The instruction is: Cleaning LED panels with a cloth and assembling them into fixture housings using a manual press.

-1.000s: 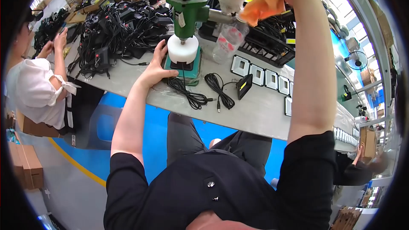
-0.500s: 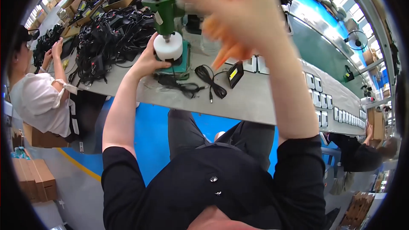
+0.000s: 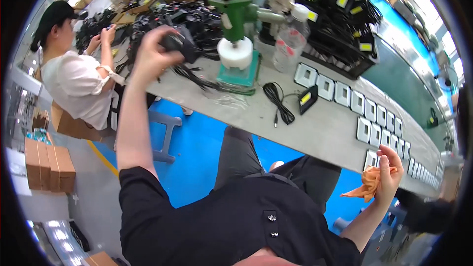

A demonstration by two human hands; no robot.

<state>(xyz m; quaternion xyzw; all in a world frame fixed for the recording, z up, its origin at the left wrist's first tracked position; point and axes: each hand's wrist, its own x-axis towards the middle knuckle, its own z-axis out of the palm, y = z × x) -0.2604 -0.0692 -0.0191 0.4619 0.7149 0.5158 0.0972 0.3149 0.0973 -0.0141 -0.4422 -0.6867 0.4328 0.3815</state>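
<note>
My left hand (image 3: 153,55) is raised over the left part of the bench, left of the green press (image 3: 233,17). Its fingers grip a black boxy device (image 3: 178,43), blurred by motion, whose cable (image 3: 194,78) trails down toward the press. Under the press's white round head (image 3: 235,53) lies a teal base plate (image 3: 242,75). My right hand (image 3: 389,177) is by the bench's front edge at the right, pinching a crumpled orange cloth (image 3: 369,183). A black device with a yellow label (image 3: 308,99) and its bundled cable (image 3: 280,103) rest on the bench between my hands.
Rows of small white-and-black frames (image 3: 342,93) cover the right side of the bench. Behind them stands a black crate (image 3: 340,54) of yellow-labelled devices, beside a clear plastic bottle (image 3: 290,39). A tangled heap of black cables (image 3: 172,17) lies far left, near a seated co-worker (image 3: 74,79).
My left hand has left the press base and moved left, now carrying the black device. My right hand, with the orange cloth, has swung down to the right. The whole view has shifted.
</note>
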